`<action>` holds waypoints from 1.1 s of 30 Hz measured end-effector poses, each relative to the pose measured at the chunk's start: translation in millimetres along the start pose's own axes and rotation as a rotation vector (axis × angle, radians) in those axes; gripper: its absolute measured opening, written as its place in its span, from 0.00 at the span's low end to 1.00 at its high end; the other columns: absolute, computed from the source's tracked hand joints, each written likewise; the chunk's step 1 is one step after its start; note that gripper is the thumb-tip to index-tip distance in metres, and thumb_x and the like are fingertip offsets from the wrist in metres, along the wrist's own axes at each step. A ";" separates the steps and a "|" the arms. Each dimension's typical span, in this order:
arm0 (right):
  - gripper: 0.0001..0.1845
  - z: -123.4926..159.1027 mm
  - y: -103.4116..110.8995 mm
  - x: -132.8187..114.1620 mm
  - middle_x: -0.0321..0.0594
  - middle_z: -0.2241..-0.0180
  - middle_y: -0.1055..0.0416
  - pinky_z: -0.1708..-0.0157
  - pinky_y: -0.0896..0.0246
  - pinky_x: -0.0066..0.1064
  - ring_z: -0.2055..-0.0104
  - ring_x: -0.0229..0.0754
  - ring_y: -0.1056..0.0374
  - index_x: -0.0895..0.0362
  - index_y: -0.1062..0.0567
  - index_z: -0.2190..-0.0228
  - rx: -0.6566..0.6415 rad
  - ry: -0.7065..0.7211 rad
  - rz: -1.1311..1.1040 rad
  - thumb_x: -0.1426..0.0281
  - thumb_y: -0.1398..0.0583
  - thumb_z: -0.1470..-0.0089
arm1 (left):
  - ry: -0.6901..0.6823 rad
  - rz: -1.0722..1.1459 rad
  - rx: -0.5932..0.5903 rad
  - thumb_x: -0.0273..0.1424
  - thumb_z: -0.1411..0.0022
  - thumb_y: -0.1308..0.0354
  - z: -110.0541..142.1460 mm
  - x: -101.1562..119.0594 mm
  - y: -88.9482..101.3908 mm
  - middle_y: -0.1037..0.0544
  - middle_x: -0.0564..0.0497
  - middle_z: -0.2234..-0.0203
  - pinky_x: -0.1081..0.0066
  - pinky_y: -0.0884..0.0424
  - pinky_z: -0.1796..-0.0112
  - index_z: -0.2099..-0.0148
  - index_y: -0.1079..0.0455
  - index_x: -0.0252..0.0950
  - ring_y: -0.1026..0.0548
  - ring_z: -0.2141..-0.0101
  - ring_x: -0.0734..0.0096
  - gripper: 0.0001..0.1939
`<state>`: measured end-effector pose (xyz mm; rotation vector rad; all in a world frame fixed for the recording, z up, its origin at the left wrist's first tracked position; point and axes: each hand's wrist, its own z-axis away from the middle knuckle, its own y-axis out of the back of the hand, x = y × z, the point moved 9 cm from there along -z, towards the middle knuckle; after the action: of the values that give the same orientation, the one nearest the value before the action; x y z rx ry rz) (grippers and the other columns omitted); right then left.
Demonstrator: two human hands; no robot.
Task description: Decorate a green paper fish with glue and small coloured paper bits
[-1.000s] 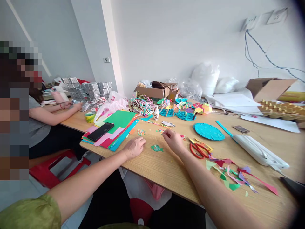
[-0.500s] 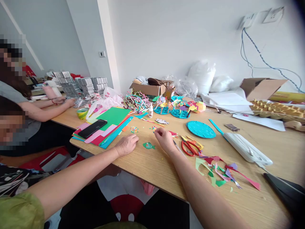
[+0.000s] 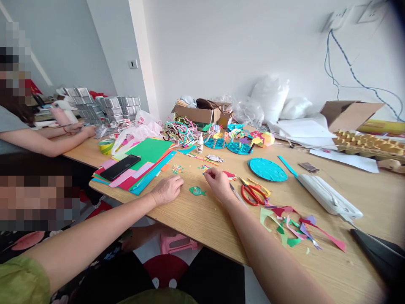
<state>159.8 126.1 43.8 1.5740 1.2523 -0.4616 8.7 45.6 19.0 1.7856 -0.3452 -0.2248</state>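
Note:
A small teal paper fish [image 3: 197, 191] lies on the wooden table [image 3: 202, 215] between my two hands. My left hand [image 3: 167, 189] rests on the table just left of the fish, fingers curled loosely, nothing visible in it. My right hand [image 3: 217, 182] is just right of the fish, fingers pinched together on something too small to make out. Tiny coloured paper bits [image 3: 177, 169] lie just beyond the hands.
Red scissors [image 3: 251, 194] and paper scraps [image 3: 291, 223] lie to the right. A stack of coloured paper [image 3: 148, 162] with a black phone [image 3: 120, 167] sits left. A teal disc [image 3: 267, 169], glue bottle [image 3: 200, 143], cardboard boxes and a white device [image 3: 329, 196] lie beyond. Another person's arm [image 3: 41, 141] rests far left.
The view shifted slightly; my hands have stayed almost still beside the fish. A person at the lower left has moved closer into view.

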 end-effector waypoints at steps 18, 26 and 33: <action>0.11 7.6 -2.2 4.1 0.34 0.82 0.35 0.76 0.45 0.29 0.78 0.39 0.40 0.55 0.32 0.81 0.090 -0.110 -0.194 0.62 0.45 0.56 | -0.007 -0.044 -0.050 0.34 0.33 0.44 0.9 4.0 -0.6 0.27 0.46 0.54 0.59 0.27 0.59 0.49 0.33 0.35 0.26 0.59 0.63 0.13; 0.13 10.2 0.5 7.9 0.33 0.82 0.38 0.77 0.48 0.28 0.79 0.37 0.43 0.56 0.31 0.80 0.144 -0.136 -0.242 0.59 0.44 0.56 | -0.036 -0.053 -0.064 0.25 0.35 0.45 -0.5 4.5 -3.5 0.27 0.49 0.63 0.63 0.28 0.60 0.60 0.31 0.33 0.27 0.62 0.65 0.03; 0.14 11.3 -3.0 8.9 0.32 0.83 0.39 0.77 0.50 0.28 0.79 0.36 0.46 0.56 0.30 0.80 0.123 -0.139 -0.257 0.59 0.43 0.56 | -0.064 -0.055 -0.081 0.17 0.42 0.51 -0.8 9.0 -0.5 0.30 0.49 0.67 0.68 0.31 0.62 0.64 0.34 0.35 0.29 0.64 0.64 0.09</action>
<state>163.9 120.3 30.9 1.4599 1.3449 -0.8120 17.4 43.3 19.0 1.7118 -0.3283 -0.3305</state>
